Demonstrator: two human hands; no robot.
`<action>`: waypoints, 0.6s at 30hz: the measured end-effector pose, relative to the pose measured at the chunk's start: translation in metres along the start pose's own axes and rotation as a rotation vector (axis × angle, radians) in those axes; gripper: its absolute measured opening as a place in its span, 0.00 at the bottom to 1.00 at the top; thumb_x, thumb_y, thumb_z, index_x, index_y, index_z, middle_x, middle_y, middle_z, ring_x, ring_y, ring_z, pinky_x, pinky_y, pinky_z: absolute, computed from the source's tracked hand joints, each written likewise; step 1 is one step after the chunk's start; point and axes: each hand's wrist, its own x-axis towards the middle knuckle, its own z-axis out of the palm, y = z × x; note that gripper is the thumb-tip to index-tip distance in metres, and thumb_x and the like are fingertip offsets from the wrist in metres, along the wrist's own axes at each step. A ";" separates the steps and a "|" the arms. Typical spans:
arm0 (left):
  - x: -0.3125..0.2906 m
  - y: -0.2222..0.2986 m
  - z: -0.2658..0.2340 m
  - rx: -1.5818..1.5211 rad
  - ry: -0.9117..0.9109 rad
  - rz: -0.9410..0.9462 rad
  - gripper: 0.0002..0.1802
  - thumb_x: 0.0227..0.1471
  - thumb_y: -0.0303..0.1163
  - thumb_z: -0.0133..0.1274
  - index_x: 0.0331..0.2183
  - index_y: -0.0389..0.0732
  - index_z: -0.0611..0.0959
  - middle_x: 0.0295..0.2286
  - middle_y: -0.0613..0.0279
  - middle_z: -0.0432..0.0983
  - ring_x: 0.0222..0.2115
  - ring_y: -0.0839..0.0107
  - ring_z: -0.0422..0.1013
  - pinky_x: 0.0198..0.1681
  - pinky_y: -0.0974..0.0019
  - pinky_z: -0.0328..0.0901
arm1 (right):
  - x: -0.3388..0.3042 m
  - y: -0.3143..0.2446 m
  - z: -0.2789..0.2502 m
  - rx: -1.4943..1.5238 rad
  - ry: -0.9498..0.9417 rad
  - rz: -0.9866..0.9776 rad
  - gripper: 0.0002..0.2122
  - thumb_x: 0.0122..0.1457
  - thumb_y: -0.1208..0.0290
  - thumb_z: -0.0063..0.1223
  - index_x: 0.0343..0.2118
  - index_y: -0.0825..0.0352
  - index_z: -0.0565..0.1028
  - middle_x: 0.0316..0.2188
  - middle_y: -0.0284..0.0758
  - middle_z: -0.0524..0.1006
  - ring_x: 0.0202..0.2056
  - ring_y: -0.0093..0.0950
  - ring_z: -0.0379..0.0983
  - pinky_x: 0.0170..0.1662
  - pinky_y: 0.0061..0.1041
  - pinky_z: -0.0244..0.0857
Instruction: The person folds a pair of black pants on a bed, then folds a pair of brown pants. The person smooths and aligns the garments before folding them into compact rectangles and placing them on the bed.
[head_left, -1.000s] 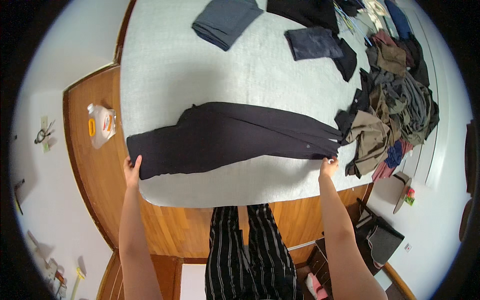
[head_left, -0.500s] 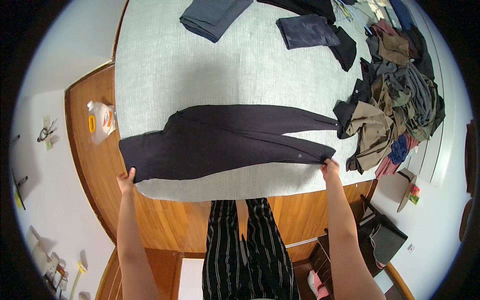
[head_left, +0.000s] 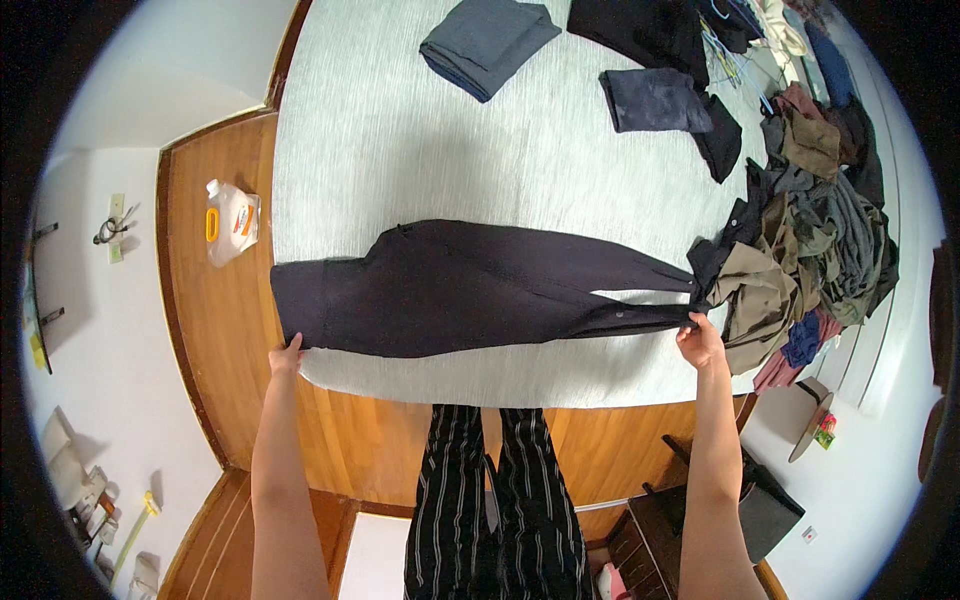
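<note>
A pair of black trousers lies sideways across the grey-white bedding, waist to the left and legs to the right. My left hand is closed on the near corner of the waistband, at the bed's left front. At the other end, my right hand grips the hem of the near leg, with the fabric bunched in its fingers. The far leg lies stretched out, its cuff touching the clothes pile. A narrow slit of bedding shows between the two lower legs.
Folded grey trousers and a folded dark garment lie farther back. Black clothing and hangers are at the far right. A clear plastic jug with a yellow handle stands on the wooden floor left of the bed.
My right hand has drawn the near leg's hem toward the far leg and rightward, so the gap between the legs is narrower. My left hand keeps its waistband grip. The view has shifted.
</note>
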 end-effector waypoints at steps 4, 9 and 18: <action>-0.025 0.025 -0.029 -0.449 -0.221 -0.039 0.18 0.53 0.42 0.57 0.36 0.37 0.78 0.21 0.64 0.77 0.16 0.74 0.72 0.15 0.73 0.62 | -0.006 -0.019 -0.022 0.149 -0.065 0.030 0.07 0.52 0.81 0.56 0.27 0.64 0.69 0.25 0.30 0.71 0.22 0.21 0.67 0.26 0.19 0.67; -0.051 0.151 -0.100 -1.038 -0.553 0.197 0.10 0.60 0.39 0.49 0.31 0.44 0.77 0.24 0.69 0.77 0.20 0.81 0.73 0.20 0.78 0.70 | 0.014 -0.093 0.018 0.323 -0.274 -0.128 0.02 0.56 0.81 0.51 0.28 0.71 0.70 0.27 0.36 0.74 0.31 0.29 0.74 0.38 0.27 0.75; -0.013 0.250 -0.013 -0.506 -0.087 0.828 0.48 0.48 0.39 0.63 0.62 0.38 0.54 0.61 0.48 0.49 0.63 0.58 0.48 0.65 0.60 0.42 | 0.062 -0.086 0.148 -0.203 -0.102 -0.573 0.21 0.59 0.56 0.53 0.48 0.65 0.64 0.41 0.40 0.69 0.52 0.42 0.66 0.60 0.43 0.54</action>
